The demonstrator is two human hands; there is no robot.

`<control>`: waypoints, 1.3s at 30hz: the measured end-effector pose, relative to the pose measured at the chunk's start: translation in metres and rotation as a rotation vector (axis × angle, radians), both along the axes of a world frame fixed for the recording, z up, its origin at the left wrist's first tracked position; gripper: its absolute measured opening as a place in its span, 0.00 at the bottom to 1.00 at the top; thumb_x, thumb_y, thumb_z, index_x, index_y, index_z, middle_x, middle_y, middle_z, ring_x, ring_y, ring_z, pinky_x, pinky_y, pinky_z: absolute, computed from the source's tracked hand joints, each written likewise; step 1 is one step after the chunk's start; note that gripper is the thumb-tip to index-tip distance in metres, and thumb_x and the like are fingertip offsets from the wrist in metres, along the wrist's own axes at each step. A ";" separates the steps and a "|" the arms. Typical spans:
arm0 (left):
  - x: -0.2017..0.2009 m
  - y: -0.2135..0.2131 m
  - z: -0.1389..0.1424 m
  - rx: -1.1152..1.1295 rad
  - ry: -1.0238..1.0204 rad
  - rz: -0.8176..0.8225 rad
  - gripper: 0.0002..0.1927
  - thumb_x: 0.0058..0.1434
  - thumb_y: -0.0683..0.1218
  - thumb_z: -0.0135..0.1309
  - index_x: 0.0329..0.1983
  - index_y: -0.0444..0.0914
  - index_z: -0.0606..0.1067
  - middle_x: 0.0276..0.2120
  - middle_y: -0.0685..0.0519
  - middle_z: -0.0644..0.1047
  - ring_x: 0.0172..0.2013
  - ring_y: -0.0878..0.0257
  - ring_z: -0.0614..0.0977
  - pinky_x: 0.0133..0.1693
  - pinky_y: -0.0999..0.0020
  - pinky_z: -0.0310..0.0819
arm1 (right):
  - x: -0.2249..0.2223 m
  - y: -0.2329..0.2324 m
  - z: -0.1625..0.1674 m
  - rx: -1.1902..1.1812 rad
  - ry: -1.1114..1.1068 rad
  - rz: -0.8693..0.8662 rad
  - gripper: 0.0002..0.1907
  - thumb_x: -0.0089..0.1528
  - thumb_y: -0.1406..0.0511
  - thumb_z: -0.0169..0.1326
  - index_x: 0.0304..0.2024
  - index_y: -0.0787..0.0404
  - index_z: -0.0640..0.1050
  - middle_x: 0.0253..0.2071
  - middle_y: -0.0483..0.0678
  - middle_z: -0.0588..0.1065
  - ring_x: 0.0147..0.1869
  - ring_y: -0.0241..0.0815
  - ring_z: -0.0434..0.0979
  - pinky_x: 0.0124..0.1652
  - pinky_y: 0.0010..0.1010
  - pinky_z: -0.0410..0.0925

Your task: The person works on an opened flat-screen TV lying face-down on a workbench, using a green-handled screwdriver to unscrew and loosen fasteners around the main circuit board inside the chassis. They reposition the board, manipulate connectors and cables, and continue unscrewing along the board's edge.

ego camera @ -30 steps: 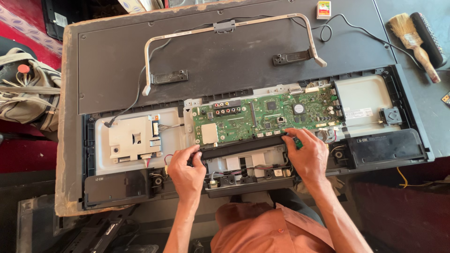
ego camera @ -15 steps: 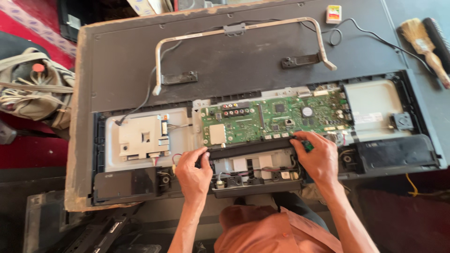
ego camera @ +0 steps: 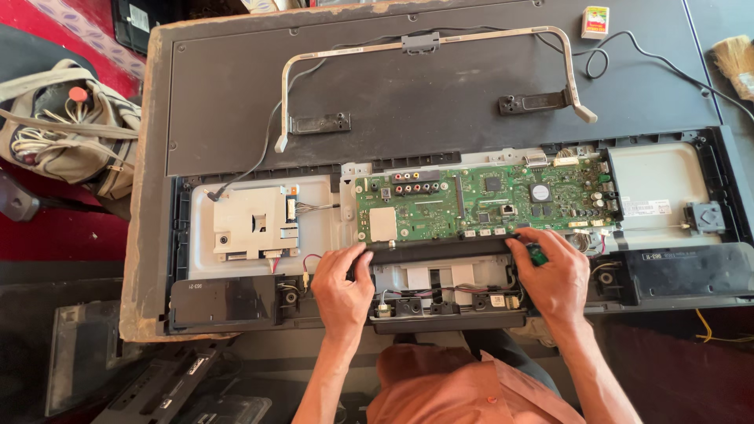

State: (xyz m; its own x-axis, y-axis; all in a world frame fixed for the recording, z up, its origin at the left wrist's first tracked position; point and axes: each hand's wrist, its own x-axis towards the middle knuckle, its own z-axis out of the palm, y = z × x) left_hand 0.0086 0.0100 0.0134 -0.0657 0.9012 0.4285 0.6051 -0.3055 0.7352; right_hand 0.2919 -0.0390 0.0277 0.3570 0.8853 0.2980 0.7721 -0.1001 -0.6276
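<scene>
nearest the camera, an orange shirt (ego camera: 463, 389) and two forearms reach up into an opened flat-screen set lying face down on a worn table (ego camera: 145, 196). the left hand (ego camera: 343, 284) curls over the left end of a long black bar (ego camera: 440, 251); its fingers wrap the top edge and the thumb sits just beside them, so it reads as a grip, not a flat press. the right hand (ego camera: 554, 275) covers the bar's right end, fingers bent over it, with something small and green (ego camera: 537, 253) showing between them; whether that is pinched or merely lying under the fingers cannot be told.

the bar runs left to right, its long axis square to both forearms, and it lies between the two hands, one hand at each end, neither nearer than the other. just below it sits a pale tray with thin wires and small connectors (ego camera: 440, 294).

touching the bar's far edge is the green circuit board (ego camera: 483, 206), and to its left, apart, a smaller beige board (ego camera: 247, 224). beyond lies the dark back panel (ego camera: 440, 94) with a bent metal stand frame (ego camera: 428, 47). a canvas bag (ego camera: 67, 129) lies off to the left on a red floor.
</scene>
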 end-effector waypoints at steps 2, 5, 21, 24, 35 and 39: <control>0.002 0.003 0.000 -0.029 -0.026 0.015 0.09 0.56 0.36 0.64 0.40 0.34 0.81 0.35 0.48 0.82 0.36 0.53 0.83 0.39 0.63 0.77 | -0.001 0.001 0.001 0.038 0.042 0.004 0.09 0.61 0.68 0.65 0.43 0.62 0.82 0.39 0.50 0.81 0.37 0.44 0.81 0.39 0.32 0.71; 0.004 0.005 0.001 -0.065 -0.045 0.035 0.08 0.56 0.37 0.64 0.40 0.34 0.81 0.34 0.48 0.82 0.34 0.53 0.82 0.39 0.62 0.76 | 0.000 0.001 0.001 0.030 0.038 0.007 0.11 0.61 0.69 0.66 0.45 0.63 0.83 0.37 0.51 0.80 0.37 0.43 0.81 0.39 0.32 0.71; 0.001 0.002 -0.002 -0.017 0.014 0.030 0.09 0.55 0.37 0.65 0.40 0.35 0.80 0.38 0.49 0.80 0.39 0.52 0.83 0.41 0.62 0.77 | -0.002 -0.008 -0.018 0.022 -0.156 -0.053 0.08 0.61 0.65 0.66 0.39 0.58 0.81 0.39 0.46 0.80 0.34 0.47 0.80 0.32 0.35 0.69; 0.000 0.001 -0.003 -0.039 0.018 0.008 0.13 0.53 0.38 0.66 0.41 0.36 0.80 0.41 0.50 0.79 0.42 0.52 0.82 0.43 0.61 0.77 | -0.005 -0.006 -0.018 0.000 -0.159 -0.072 0.08 0.61 0.64 0.66 0.40 0.58 0.81 0.39 0.45 0.80 0.34 0.47 0.80 0.32 0.35 0.69; 0.002 0.027 0.016 -0.123 0.281 -0.372 0.34 0.50 0.33 0.54 0.65 0.32 0.70 0.68 0.43 0.68 0.68 0.46 0.68 0.67 0.53 0.60 | -0.002 0.002 -0.002 -0.047 0.014 -0.050 0.10 0.56 0.68 0.66 0.40 0.60 0.82 0.38 0.49 0.81 0.37 0.47 0.83 0.36 0.34 0.73; -0.001 0.034 0.019 -0.172 0.317 -0.428 0.34 0.49 0.34 0.53 0.65 0.31 0.70 0.66 0.45 0.70 0.67 0.48 0.68 0.68 0.53 0.59 | -0.004 0.002 -0.002 -0.047 0.035 -0.061 0.09 0.57 0.67 0.66 0.40 0.60 0.81 0.38 0.49 0.81 0.37 0.47 0.83 0.36 0.33 0.74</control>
State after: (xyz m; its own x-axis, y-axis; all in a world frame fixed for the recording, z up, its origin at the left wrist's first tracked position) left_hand 0.0072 0.0442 0.0329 0.4294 0.8778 0.2123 0.6529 -0.4641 0.5987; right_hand 0.2878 -0.0373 0.0254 0.4198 0.8744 0.2432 0.7412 -0.1757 -0.6479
